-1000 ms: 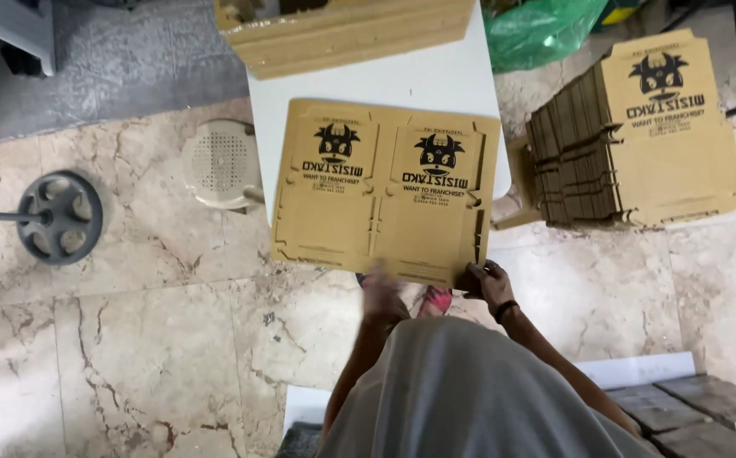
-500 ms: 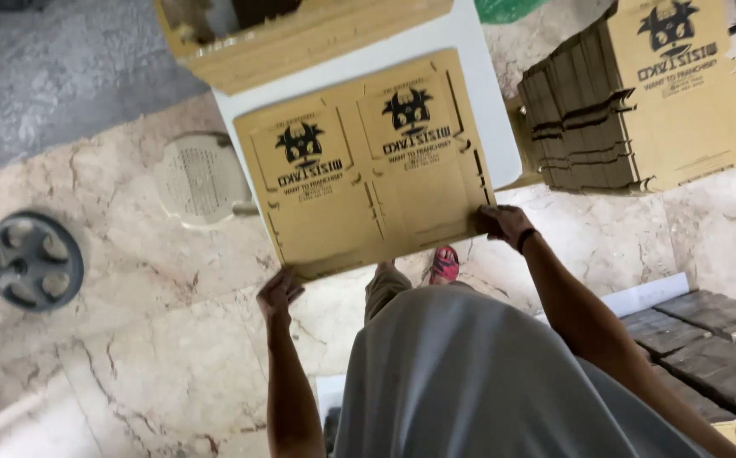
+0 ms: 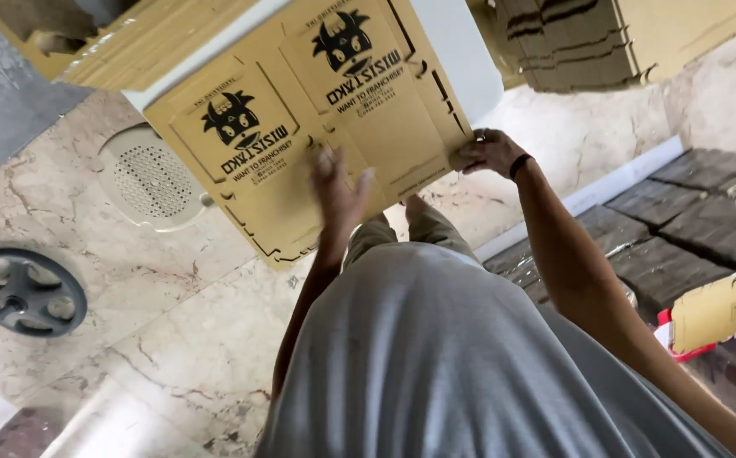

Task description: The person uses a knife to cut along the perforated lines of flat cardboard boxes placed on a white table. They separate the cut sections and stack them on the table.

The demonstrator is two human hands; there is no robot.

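Left hand presses flat, fingers spread, on the flat printed cardboard box blank; right hand pinches its lower-right corner. The white counter beneath is mostly hidden, the blank's top cut off by the frame.

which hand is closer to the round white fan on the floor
Left. The left hand lies flat on the cardboard sheet, not far from the fan. The right hand grips the sheet's far corner, further off.

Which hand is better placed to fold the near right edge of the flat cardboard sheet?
Probably right: the right hand already grips that corner of the cardboard sheet; the left hand lies flat mid-sheet.
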